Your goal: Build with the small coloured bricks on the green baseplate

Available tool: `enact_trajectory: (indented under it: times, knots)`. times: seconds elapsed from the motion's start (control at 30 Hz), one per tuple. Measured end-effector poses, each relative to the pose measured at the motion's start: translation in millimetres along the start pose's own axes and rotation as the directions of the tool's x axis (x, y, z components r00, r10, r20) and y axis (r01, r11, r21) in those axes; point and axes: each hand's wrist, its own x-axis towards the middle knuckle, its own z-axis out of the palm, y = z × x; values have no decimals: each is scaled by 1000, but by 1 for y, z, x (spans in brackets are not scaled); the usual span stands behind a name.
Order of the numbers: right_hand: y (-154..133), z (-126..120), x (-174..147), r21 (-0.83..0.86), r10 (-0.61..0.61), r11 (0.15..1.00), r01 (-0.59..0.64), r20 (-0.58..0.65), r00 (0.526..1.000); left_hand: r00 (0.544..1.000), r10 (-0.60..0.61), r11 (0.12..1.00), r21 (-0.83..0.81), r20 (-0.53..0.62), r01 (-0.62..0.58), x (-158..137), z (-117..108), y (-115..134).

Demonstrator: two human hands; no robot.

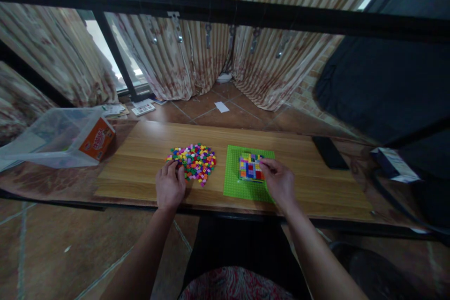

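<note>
A heap of small multicoloured toy bricks point(197, 161) lies on the wooden board. My left hand point(170, 185) rests at its near left edge, fingers loosely bent and apart, with nothing visible in them. To the right is a green studded baseplate point(234, 187) carrying a block of coloured bricks point(250, 168), set in rows. My right hand point(279, 178) reaches over the baseplate's right side, thumb and forefinger pinched at the upper right of that block. A tiny pinkish brick seems to show at the fingertips; the fingers partly hide it.
A clear plastic bin point(52, 150) with an orange label stands at the left. On the right end of the wooden board point(305, 197) lies a black phone point(329, 152), and beyond it a small box point(395, 165). A dark metal bar point(225, 9) crosses in front of the curtains.
</note>
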Motion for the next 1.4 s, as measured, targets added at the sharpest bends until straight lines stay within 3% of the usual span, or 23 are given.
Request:
enact_trajectory:
  times: [0.13,0.37,0.8,1.07,1.4]
  knots:
    - [12,4,14,-33,-95,995,95,1,996,1000,6,1000,-1,-8,-6,0,0,0]
    - [27,13,24,-58,-130,990,129,-19,991,1000,2,1000,-3,-12,-2,1,-1,1]
    - [31,17,28,244,86,964,-104,83,993,1000,4,1000,20,-10,-3,0,1,0]
    - [39,16,26,353,156,919,-177,86,984,1000,4,1000,23,-3,-4,-1,2,0]
    - [28,23,32,300,248,916,-267,102,963,1000,9,999,31,-16,-8,0,1,1]
